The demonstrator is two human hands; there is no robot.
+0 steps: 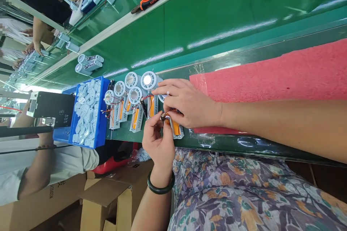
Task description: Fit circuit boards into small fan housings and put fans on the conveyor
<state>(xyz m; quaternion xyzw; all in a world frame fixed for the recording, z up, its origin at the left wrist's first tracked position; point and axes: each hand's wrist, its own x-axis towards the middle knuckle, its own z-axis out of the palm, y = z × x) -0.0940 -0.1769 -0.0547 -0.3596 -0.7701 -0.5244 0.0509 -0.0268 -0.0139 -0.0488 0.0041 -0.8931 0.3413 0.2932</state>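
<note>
A partly assembled fan unit (176,129), with its orange battery exposed, is held at the near edge of the bench, just in front of the person's floral-clad lap. It is pressed down and gripped by the right hand (191,106), whose fingers are closed over its head end. A small dark part (162,116) at the end of the unit's thin wires is pinched between the thumb and fingertips of the left hand (158,140); what this part is cannot be made out, possibly a switch or a connector. The step in hand is judged to be the fitting of this wired part to the body. A fine, steady pinch is called for next, with the unit kept pinned and the wires kept out of the way.

Beside the hands, a row of like units (134,95) is laid out, marked "Speed FAN", next to a blue bin (104,122) of white pieces. A pink foam mat (271,75) is spread under the right forearm. Beyond it a green conveyor belt (217,14) is seen, with orange-handled pliers (150,0) on its far edge. Other workers' hands are seen along the line, and cardboard boxes (103,198) are stacked below.
</note>
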